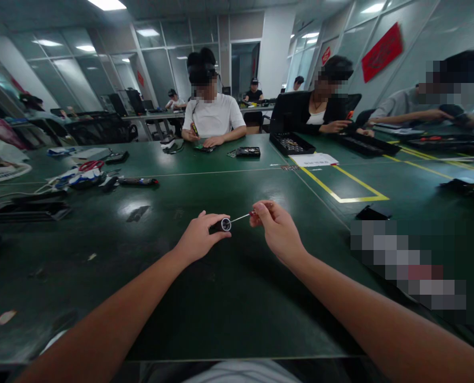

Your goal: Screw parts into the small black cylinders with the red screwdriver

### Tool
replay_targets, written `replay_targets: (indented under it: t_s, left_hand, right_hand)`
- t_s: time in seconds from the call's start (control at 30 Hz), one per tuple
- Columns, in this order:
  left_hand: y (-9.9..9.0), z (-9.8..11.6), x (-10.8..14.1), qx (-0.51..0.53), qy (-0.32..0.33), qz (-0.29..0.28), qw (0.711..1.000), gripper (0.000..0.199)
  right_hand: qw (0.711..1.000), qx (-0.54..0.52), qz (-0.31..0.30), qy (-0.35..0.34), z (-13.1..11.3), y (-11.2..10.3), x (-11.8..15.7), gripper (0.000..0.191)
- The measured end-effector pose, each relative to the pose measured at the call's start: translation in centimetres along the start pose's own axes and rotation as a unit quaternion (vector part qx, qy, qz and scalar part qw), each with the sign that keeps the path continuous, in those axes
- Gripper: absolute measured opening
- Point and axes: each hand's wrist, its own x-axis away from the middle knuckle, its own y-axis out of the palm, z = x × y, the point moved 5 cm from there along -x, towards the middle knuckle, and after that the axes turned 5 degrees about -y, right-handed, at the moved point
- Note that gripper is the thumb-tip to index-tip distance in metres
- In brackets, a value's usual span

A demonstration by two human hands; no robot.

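A short black cylinder (pixel 219 225) with a silver ring at its open end is gripped between the thumb and fingers of my left hand (pixel 199 236). My right hand (pixel 279 229) pinches the red handle of a thin screwdriver (pixel 240 218). Its metal shaft points left, and the tip is at the cylinder's ringed end; how far it reaches inside is too small to tell. Both hands are above the green table (pixel 221 319), near the middle of the view.
Red scissors (pixel 91 165), cables and a black pen-like tool (pixel 138 182) lie at the left. Across the table, a person in white (pixel 215 114) works near a black box (pixel 248 152). Black trays (pixel 291 143) and yellow tape marks stand right; a blurred object lies nearer.
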Motion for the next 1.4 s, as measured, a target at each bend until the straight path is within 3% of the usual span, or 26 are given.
replay_targets:
  t_s: [0.27, 0.4, 0.57, 0.67, 0.8, 1.0, 1.17, 1.4]
  left_hand:
    - [0.6, -0.6, 0.1, -0.002, -0.019, -0.037, 0.999, 0.041]
    - [0.9, -0.4, 0.1, -0.008, -0.011, -0.046, 0.999, 0.039]
    - [0.7, -0.4, 0.1, -0.009, -0.020, -0.026, 0.999, 0.035]
    - [0.3, -0.6, 0.1, 0.017, -0.028, -0.006, 0.999, 0.038]
    - [-0.2, -0.7, 0.1, 0.017, -0.028, 0.024, 0.999, 0.037]
    - [0.1, -0.5, 0.1, -0.014, 0.003, 0.021, 1.000, 0.037]
    - [0.4, -0.5, 0.2, -0.016, 0.000, 0.006, 1.000, 0.036]
    - [0.3, -0.3, 0.2, -0.019, -0.003, 0.013, 1.000, 0.037]
  right_hand:
    - [0.998, 0.040, -0.046, -0.016, -1.2, 0.0, 0.1, 0.023]
    - [0.996, 0.005, -0.083, -0.006, -1.8, 0.3, 0.4, 0.023]
    - [0.998, 0.049, -0.041, -0.022, -1.9, 0.1, 0.6, 0.045]
    - [0.996, 0.083, -0.009, -0.025, -1.5, -0.3, 0.5, 0.028]
    - [0.997, 0.062, -0.015, -0.039, -0.8, -0.2, 0.4, 0.020]
    - [0.988, 0.134, -0.016, -0.074, -1.9, -0.3, 0.8, 0.035]
    - [0.977, 0.179, -0.023, -0.113, -2.7, -0.2, 0.9, 0.024]
    - [0.981, 0.164, -0.045, -0.092, -2.2, -0.1, 1.1, 0.027]
